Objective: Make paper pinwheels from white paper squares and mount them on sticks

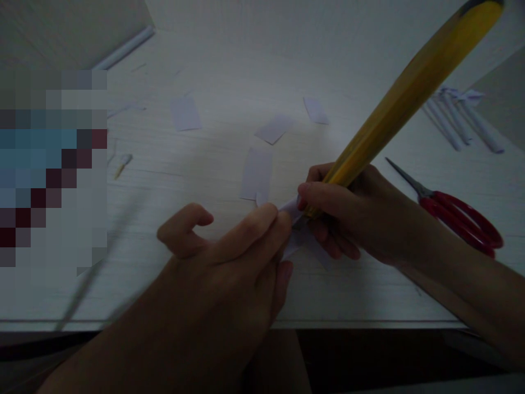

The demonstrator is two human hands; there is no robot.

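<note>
My right hand is closed in a pen grip round a long yellow pencil-like tool. Its dark-tipped upper end leans up to the right, close to the camera, and its lower tip meets a small piece of white paper. I cannot make out that tip clearly. My left hand is closed on the same paper, with the thumb below and the fingers above; one finger is curled out to the left. Fingers hide much of the paper. Just beyond them lies a white paper rectangle, flat on the table.
Red-handled scissors lie at the right, blades pointing away. Several rolled paper tubes are at the back right, another tube at the back left. Paper pieces and a small stick lie on the white table. A blurred patch covers the left.
</note>
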